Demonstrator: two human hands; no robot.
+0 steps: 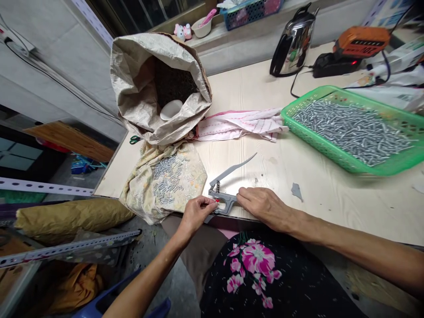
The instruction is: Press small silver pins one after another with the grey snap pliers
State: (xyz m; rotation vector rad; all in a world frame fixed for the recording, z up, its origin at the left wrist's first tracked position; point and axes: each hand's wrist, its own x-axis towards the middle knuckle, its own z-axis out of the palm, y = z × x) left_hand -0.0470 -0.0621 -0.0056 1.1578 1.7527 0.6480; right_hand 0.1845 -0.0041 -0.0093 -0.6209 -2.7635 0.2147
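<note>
My right hand is closed on the end of a grey hand tool, like pliers with a spring, at the table's front edge. The tool's long upper lever stands raised, apart from the lower body. The fingers of my left hand are pinched at the tool's near end, by a small red part. What they hold there is too small to make out. To the left of the tool, several small silver metal pins lie on a patterned yellowish cloth.
A big woven sack stands open behind the cloth, a white scoop-like piece inside. A green basket of silver metal pins is at right. A pink-striped towel, a kettle and a charger with an orange battery are farther back.
</note>
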